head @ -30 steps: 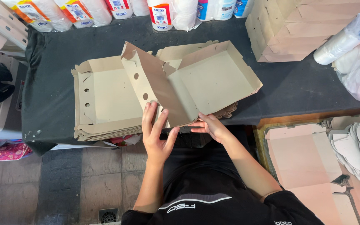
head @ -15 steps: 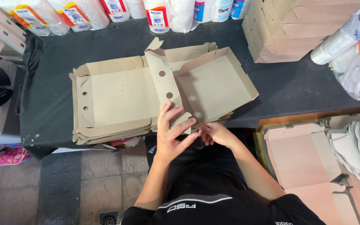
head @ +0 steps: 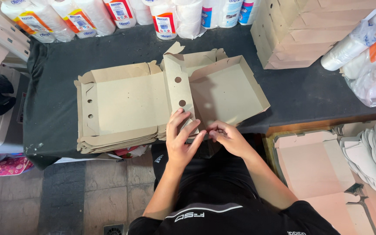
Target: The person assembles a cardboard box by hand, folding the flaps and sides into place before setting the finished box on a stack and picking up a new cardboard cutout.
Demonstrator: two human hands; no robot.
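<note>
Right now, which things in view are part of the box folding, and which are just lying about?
In hand:
left hand
right hand
half-folded cardboard box
stack of flat box blanks

Lying about:
wrapped paper rolls
folded boxes at the back
bagged white cups
pink blanks

Black short-sleeved shirt with white lettering and stripe, arms bare.
</note>
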